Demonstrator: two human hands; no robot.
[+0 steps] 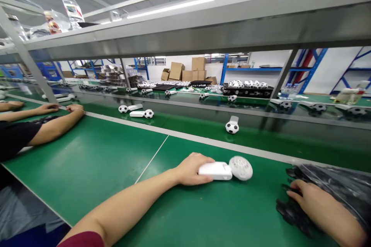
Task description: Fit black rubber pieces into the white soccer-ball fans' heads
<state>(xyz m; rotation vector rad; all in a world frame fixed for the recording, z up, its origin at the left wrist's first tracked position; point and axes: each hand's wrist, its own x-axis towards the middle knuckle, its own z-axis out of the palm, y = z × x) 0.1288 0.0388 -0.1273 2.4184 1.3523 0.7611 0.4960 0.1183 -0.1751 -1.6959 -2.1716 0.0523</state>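
On the green bench mat (87, 158) | left hand (193, 170) — fingers wrapped round a white plastic case (215, 171), perforated white dome (240, 168) butted against its end | right hand (308, 200) — lying on a dark plastic bag (333, 187), pinch unclear | beyond a grey divider strip (185, 139): soccer-ball gadget (232, 127); co-worker's forearms (55, 121) at left

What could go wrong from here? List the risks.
The left hand grips the white plastic case only from one end, so the round perforated disc against it might slip or come apart. The right hand rests on a black plastic bag of dark pieces, which could spill across the green bench mat.
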